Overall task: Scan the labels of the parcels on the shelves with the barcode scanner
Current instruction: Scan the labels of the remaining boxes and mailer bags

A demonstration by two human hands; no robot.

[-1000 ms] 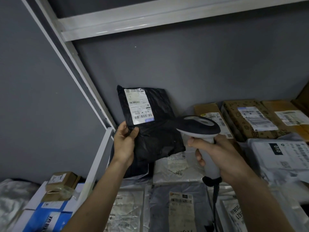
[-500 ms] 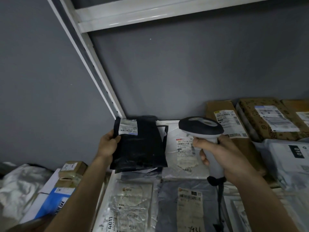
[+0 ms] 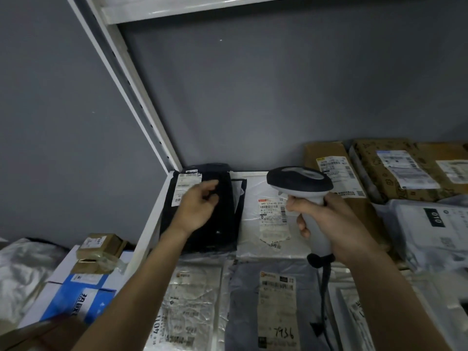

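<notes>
Black parcel [image 3: 202, 211] lies flat in the shelf's [image 3: 149, 231] back-left corner; my left hand [image 3: 200, 209] hovers loosely curled over it, right hand [image 3: 326, 224] gripping the scanner [image 3: 300, 183]. I judge many labels remain unscanned.

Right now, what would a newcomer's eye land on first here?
Probably the barcode scanner, gripped by the right hand at centre right and held above a white parcel with a printed label. Next, the black parcel lying flat in the shelf's back left corner, with the left hand over it, fingers loosely curled. Brown boxes line the back right against the grey wall.
</notes>
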